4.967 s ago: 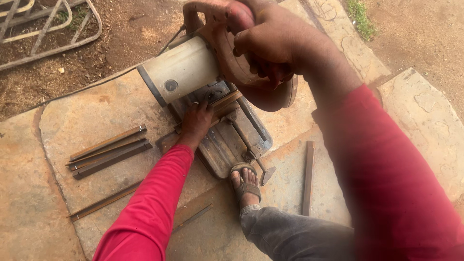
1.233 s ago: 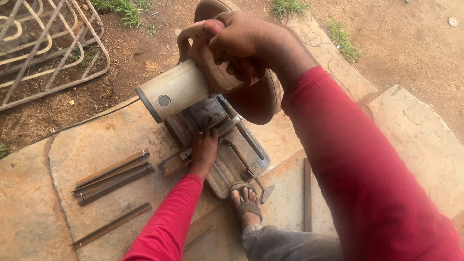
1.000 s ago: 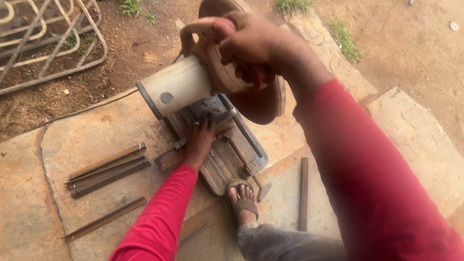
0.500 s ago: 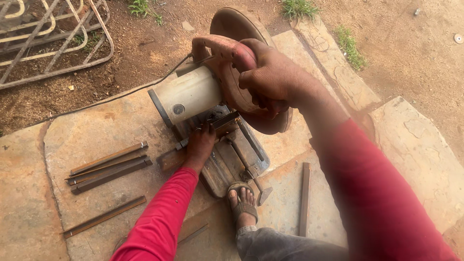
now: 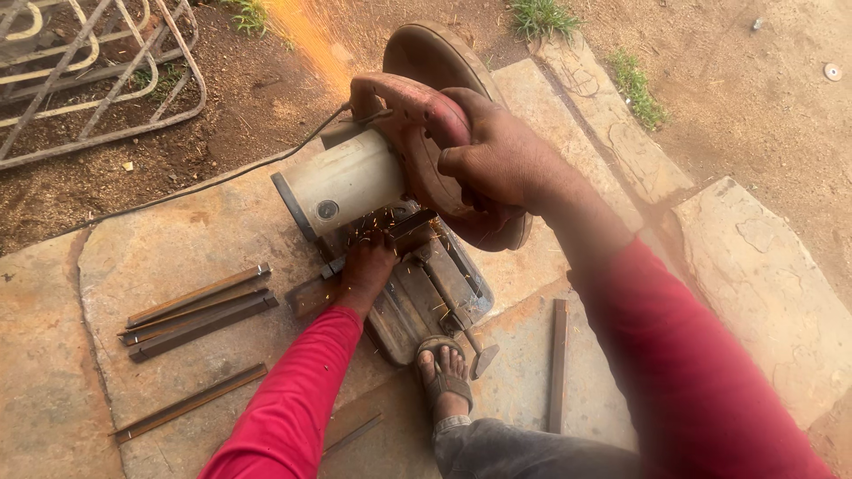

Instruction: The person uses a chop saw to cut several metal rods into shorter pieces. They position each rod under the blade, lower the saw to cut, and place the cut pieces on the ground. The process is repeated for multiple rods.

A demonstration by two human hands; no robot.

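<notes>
My right hand [image 5: 497, 164] is wrapped around the worn red handle of a chop saw [image 5: 355, 177], which has a cream motor drum and a round blade guard. The saw head is lowered and sparks fly behind it and around the vise. My left hand [image 5: 366, 266] presses down on a metal bar [image 5: 306, 293] lying across the saw's base, just under the motor. My sandalled foot [image 5: 444, 372] rests on the near end of the saw's base.
Several cut metal bars [image 5: 195, 310] lie on the stone slab to the left. Another bar [image 5: 557, 364] lies to the right of the foot. A welded metal grille [image 5: 80, 71] lies on the dirt at the top left. A black cable [image 5: 204, 182] runs from the saw.
The saw head has swung down onto the bar and sparks now spray out. My left hand stays on the bar at the vise.
</notes>
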